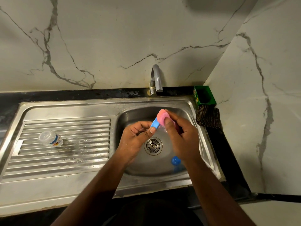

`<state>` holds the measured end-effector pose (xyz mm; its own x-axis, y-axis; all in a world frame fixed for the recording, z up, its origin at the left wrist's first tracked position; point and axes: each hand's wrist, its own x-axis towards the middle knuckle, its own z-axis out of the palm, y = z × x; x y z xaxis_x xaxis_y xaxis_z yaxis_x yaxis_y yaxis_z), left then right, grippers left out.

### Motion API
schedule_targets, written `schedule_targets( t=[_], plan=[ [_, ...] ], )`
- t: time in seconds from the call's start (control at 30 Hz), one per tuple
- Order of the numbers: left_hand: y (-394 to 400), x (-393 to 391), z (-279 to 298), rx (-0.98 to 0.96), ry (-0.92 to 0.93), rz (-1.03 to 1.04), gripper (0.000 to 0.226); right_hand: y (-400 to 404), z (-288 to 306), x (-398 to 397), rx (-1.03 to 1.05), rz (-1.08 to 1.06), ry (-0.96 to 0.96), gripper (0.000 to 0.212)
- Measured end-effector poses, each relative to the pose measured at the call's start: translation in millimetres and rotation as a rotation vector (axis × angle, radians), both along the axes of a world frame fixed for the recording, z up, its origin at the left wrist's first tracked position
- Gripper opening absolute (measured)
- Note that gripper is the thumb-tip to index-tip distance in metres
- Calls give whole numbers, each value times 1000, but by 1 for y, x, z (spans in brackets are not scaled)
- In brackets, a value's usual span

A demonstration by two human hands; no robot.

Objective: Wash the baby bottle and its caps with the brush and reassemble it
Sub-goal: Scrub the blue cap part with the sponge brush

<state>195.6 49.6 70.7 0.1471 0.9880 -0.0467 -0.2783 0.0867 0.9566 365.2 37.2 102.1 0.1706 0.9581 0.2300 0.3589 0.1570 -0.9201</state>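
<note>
Over the sink basin (130,121), my left hand (135,139) pinches a blue cap ring (155,124) between thumb and fingers. My right hand (180,136) grips a pink sponge brush (162,117) and presses it against the blue ring. A clear part seems to hang under the ring, mostly hidden by my fingers. The clear baby bottle (50,139) with a printed label lies on its side on the ribbed drainboard (65,154) at the left. Another blue piece (175,160) sits in the basin beside the drain, partly behind my right wrist.
A grey tap (156,79) stands behind the basin; no water is seen running. A green box (204,95) and a dark cloth (208,118) sit at the right back corner. The drain strainer (153,146) is below my hands. Marble walls close in behind and on the right.
</note>
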Motion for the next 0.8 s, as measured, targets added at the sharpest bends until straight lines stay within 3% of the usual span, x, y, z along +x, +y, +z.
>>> schedule_targets(
  t=[0.13, 0.27, 0.37, 0.53, 0.67, 0.8],
  plan=[
    [-4, 2, 1, 12, 58, -31, 18, 1, -3, 0, -119, 4, 56, 27],
    [-4, 1, 6, -29, 16, -98, 27, -3, -8, 0, 10, 15, -154, 44],
    [-3, 1, 7, -41, 16, -30, 27, -6, -12, 2, 144, 134, -218, 44],
    [-9, -2, 3, -36, -13, -26, 20, -1, -13, 7, 11, 27, -116, 30],
    [-5, -5, 1, -5, -28, 29, 25, -7, -6, 1, 190, 97, -185, 35],
    [-4, -4, 5, -9, -2, 34, 23, 1, -5, 3, 67, 52, -62, 30]
  ],
)
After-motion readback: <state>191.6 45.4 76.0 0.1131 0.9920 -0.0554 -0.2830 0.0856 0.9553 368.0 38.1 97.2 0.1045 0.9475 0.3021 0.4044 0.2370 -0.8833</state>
